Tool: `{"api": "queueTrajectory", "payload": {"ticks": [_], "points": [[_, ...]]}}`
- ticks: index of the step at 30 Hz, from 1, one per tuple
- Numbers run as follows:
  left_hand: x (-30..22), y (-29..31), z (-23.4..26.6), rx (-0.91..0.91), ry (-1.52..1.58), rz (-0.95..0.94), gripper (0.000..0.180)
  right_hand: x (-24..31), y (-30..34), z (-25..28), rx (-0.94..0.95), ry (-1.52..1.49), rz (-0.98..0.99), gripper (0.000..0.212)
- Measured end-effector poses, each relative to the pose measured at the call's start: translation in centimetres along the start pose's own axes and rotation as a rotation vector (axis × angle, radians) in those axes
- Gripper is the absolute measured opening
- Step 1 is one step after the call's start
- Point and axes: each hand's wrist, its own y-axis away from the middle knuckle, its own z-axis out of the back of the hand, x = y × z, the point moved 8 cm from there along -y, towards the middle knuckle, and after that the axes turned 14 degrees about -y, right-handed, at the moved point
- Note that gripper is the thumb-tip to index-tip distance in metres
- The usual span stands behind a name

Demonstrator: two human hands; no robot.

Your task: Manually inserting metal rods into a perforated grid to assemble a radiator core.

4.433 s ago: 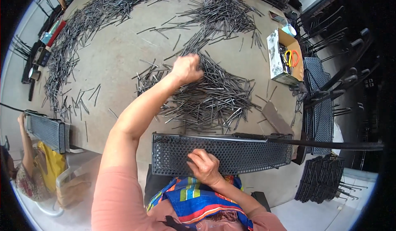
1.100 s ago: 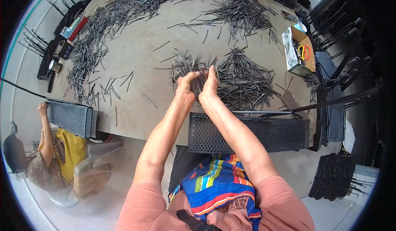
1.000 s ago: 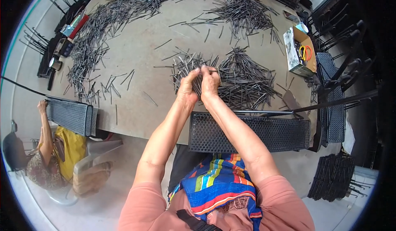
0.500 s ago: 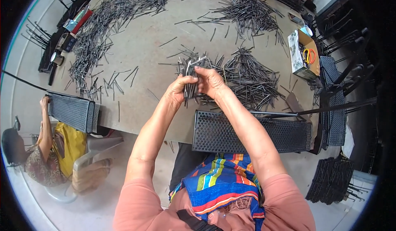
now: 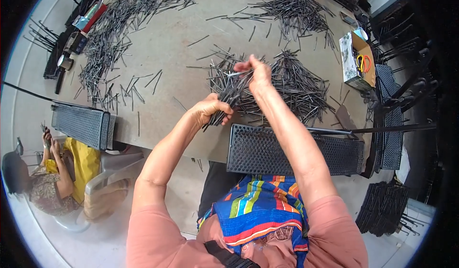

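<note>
A bundle of thin dark sticks slants up and to the right over the table. My left hand is closed round its lower part, thumb across the front. At the bundle's upper end, my right hand has its fingers curled in on the stick tips, somewhat blurred. A pale, shiny strip shows by those fingers; what it is I cannot make out. Just beyond and to the right of both hands spreads a loose heap of the same sticks.
More sticks sprawl along the table's left and far sides. A black perforated rack sits at the near edge, under my right forearm. On the right stands an open box with yellow- and red-handled tools. A co-worker sits at the left.
My hands have moved apart: the right one up and to the right, the left slightly down. The bundle has gone from near upright to slanting. The co-worker's hands have shifted from the perforated rack.
</note>
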Motion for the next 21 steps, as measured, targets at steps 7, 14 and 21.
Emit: {"api": "queueTrajectory", "payload": {"ticks": [7,14,21], "points": [[-0.6,3.9,1.5,-0.616,-0.329,-0.563,0.019,8.7,1.1,1.1,-0.225,0.61,0.536,0.033],[2.6,4.6,1.6,-1.201,-0.862,-0.761,0.027,6.1,4.1,0.1,-0.233,1.112,0.458,0.076],[1.2,5.1,5.2,-0.755,0.747,-0.525,0.008,0.3,10.0,-2.5,0.284,0.675,0.365,0.031]]}}
